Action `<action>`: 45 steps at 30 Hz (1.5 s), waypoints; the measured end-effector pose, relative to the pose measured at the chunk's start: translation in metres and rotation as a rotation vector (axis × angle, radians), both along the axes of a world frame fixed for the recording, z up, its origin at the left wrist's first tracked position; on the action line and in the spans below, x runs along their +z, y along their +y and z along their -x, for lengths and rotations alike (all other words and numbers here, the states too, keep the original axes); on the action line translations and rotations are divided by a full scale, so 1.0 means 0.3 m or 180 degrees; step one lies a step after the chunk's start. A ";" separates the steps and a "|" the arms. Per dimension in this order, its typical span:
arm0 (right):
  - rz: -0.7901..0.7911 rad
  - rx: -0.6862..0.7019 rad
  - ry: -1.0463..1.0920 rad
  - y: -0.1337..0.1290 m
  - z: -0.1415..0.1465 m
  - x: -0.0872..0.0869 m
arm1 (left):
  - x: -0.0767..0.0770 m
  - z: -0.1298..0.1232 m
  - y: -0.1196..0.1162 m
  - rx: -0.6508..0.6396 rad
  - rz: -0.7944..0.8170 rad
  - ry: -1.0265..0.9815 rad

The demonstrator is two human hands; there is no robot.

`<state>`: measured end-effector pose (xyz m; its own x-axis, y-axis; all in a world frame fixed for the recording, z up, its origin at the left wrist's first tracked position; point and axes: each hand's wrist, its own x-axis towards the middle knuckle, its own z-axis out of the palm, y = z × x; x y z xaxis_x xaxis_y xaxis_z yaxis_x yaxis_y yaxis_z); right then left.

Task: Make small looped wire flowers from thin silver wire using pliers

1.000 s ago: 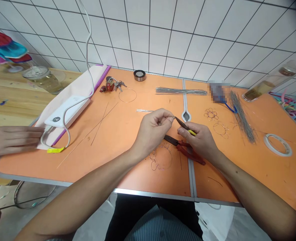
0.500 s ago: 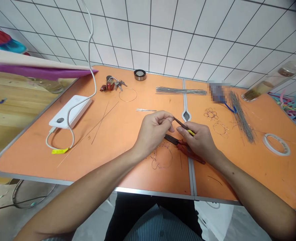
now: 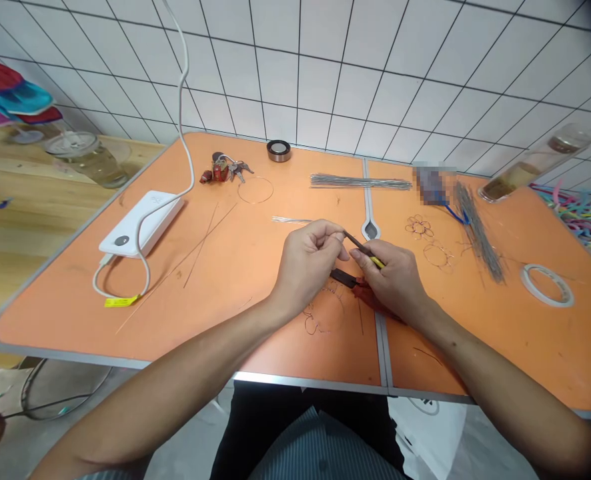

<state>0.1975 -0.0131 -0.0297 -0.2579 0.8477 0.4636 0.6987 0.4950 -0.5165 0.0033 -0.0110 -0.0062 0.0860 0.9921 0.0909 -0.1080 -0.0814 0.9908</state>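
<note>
Above the middle of the orange table, my right hand (image 3: 395, 270) is closed around a slim dark tool (image 3: 358, 243) with a yellow part near the fingers. The tool's narrow tip reaches to the fingertips of my left hand (image 3: 313, 260). Thumb and fingers of that hand are pinched together; what lies between them is too small to make out. Red-handled pliers (image 3: 345, 277) with dark jaws lie under my right hand, which partly covers their handles. Just below my hands rests a thin wire shape (image 3: 318, 323) with loops around a ring.
Bundled wires (image 3: 360, 181) lie at the back, another bundle (image 3: 479, 233) at right. Wire flower shapes (image 3: 419, 227), a white tape roll (image 3: 546, 285) and a glass bottle (image 3: 510, 181) are nearby. Keys (image 3: 230, 168), black tape (image 3: 279, 151) and a white power bank (image 3: 140, 223) stand left.
My right hand has shifted slightly left and down, covering more of the red pliers' handles. My left hand keeps its pinch. A jar at the far left shows more fully.
</note>
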 end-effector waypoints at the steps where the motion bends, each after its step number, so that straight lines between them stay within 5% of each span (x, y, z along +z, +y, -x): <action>1: -0.0051 0.0038 0.0047 0.003 0.001 0.004 | 0.004 0.001 0.001 0.0000 -0.0065 0.0024; 5: -0.0034 0.0194 0.0282 0.013 -0.001 0.016 | 0.012 0.004 0.000 0.0087 -0.0355 0.0137; 11: 0.0669 0.0268 0.0574 0.018 -0.018 0.005 | -0.001 0.003 -0.005 0.0199 -0.0528 0.0403; 23: 0.0906 0.0269 0.0619 0.012 -0.025 0.017 | -0.016 0.010 -0.002 0.0184 -0.0638 0.0593; 33: 0.1673 0.0117 0.0822 -0.013 -0.008 0.049 | -0.005 0.007 0.001 0.0043 -0.0523 0.0327; 38: 0.1185 -0.0100 0.0746 -0.004 -0.010 0.038 | 0.024 0.010 0.011 -0.0064 -0.0247 0.0070; 45: 0.0290 0.0207 0.0346 0.020 -0.021 0.009 | 0.019 0.012 0.011 0.0150 -0.0473 0.0172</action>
